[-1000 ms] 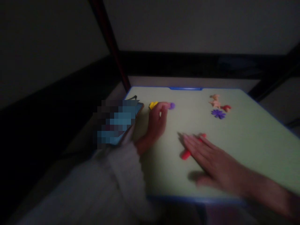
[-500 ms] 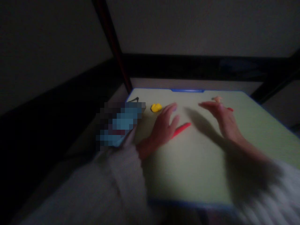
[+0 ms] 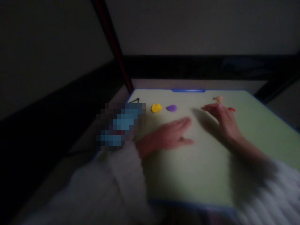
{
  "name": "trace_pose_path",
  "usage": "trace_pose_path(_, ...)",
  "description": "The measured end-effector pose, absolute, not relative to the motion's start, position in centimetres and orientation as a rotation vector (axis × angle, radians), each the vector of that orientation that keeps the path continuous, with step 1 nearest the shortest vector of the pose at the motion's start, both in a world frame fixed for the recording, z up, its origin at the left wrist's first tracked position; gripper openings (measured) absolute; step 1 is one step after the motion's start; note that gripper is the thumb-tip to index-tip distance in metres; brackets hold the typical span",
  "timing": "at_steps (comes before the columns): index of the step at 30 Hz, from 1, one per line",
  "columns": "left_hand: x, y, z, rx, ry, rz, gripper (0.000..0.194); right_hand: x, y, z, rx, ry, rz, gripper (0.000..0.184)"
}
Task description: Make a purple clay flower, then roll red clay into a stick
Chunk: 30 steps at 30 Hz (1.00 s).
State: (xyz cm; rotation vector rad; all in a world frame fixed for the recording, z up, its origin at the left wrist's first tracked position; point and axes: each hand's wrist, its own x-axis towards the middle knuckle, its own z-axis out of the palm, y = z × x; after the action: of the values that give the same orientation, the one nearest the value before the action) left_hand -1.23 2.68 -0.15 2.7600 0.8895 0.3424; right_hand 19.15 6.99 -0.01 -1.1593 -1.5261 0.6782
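My left hand [image 3: 172,134] is palm down over the pale board [image 3: 192,175], slightly blurred. Its fingers are stretched out to the right with the thumb apart. The red stick is not visible; the hand covers the spot where it lay. Beyond the fingers lies a purple lump [image 3: 172,108], with a yellow lump [image 3: 156,108] to its left. My right hand [image 3: 222,117] hovers over the right part of the board, fingers extended and a little bent, holding nothing that I can see. Close behind it are a peach-coloured piece [image 3: 219,99] and a partly hidden red piece [image 3: 231,109].
A pixelated blue object [image 3: 124,122] lies at the board's left edge, beside a thin dark hooked piece [image 3: 137,100]. The board has a blue rim with a raised blue strip [image 3: 188,90] at the far side. Dark beams and a wall stand behind.
My left hand has moved right and nearer, uncovering the purple lump and hiding the red stick. My right hand has shifted only slightly, with its fingers bent a little more.
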Motion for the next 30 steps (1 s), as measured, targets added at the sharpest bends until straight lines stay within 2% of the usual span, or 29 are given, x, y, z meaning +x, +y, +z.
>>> trace_pose_path(3,-1.4,2.7,-0.6,2.810,0.691,0.350,0.089,19.1,7.0,0.0,-1.170,-1.575,0.658,0.049)
trace_pose_path(8,-2.2,3.2,-0.7,2.705,0.988,0.316,0.075,19.1,7.2,-0.3,-1.174,-1.582,0.674,0.049)
trace_pose_path(12,-2.2,2.9,-0.7,2.768,0.681,0.368,0.083,19.1,7.2,-0.6,-1.179,-1.628,0.673,0.046)
trace_pose_path(16,-2.4,3.3,-1.0,2.680,0.968,0.382,0.065,19.1,7.4,-0.8,-1.178,-1.636,0.655,0.044)
trace_pose_path(19,-2.4,3.6,-1.3,2.770,0.688,0.383,0.068,18.9,7.4,-0.8,-1.175,-1.665,0.641,0.044)
trace_pose_path(23,-2.5,3.7,-1.1,2.690,0.944,0.411,0.067,18.8,7.3,-0.6,-1.186,-1.691,0.623,0.043)
trace_pose_path(26,-2.4,3.4,-1.1,2.736,0.800,0.420,0.076,18.7,7.3,-0.6,-1.194,-1.738,0.605,0.044)
trace_pose_path(28,-2.2,3.3,-1.0,2.753,0.682,0.425,0.070,18.7,7.2,-0.6,-1.197,-1.769,0.598,0.044)
trace_pose_path(30,-2.2,3.5,-0.9,2.684,0.822,0.456,0.066,18.7,7.2,-0.6,-1.196,-1.770,0.597,0.043)
